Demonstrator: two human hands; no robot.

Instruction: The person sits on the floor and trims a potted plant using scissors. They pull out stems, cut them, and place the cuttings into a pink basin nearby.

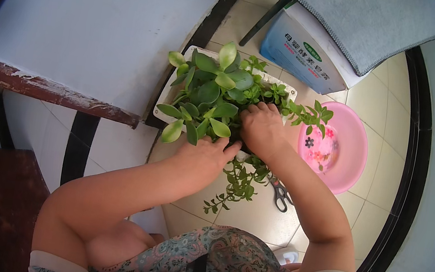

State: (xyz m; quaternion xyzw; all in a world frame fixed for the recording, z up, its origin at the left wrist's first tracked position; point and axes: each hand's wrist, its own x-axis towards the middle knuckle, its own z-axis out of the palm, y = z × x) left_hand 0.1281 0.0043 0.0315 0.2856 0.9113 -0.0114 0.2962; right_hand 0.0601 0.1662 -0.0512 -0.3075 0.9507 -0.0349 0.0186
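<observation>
Head view is showing both hands working inside a white rectangular planter [176, 83] that is sitting on the tiled floor [256, 214]. The right hand [260, 130] is pressing palm-down among the stems, fingers curled into the greenery; whether its grip is closing on a stem or only pushing at the soil, I cannot tell, since leaves are hiding the fingertips. The left hand [206, 154] is lying flat against the planter's near edge, fingers loose and clasping nothing, seemingly steadying the box. The leafy plant [210, 88] is filling the planter, and a trailing sprig [235, 186] is hanging over the near rim toward the floor. Scissors [279, 193] are lying just beside the right forearm. A pink basin [350, 160] is standing near on the right, leaving bare tiles toward the person; a wall is crowding the planter's left side.
</observation>
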